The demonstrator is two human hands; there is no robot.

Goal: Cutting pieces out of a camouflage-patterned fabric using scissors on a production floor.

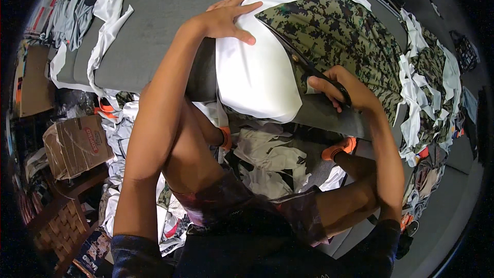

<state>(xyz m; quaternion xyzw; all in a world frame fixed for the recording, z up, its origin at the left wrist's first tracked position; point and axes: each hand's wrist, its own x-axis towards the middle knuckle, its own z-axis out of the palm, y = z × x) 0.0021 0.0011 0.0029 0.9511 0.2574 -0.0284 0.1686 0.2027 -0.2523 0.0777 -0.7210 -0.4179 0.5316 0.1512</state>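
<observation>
My left hand (229, 19) lies spread on white fabric (254, 74), near the upper part of the piece on the grey cushioned surface (154, 15). My right hand (334, 87) grips large black-handled scissors (298, 56), whose blades run up-left along the edge between the white fabric and a green digital-camouflage fabric (334, 31). The camouflage piece spreads to the right of the blades, with white cloth showing along its top edge.
Cut white and camouflage scraps (417, 98) pile at the right edge; more grey and white cloth (72, 5) lies upper left. Cardboard boxes (77, 146) and a woven wooden chair (62, 226) stand at left. Scraps (267, 164) cover the floor between my legs.
</observation>
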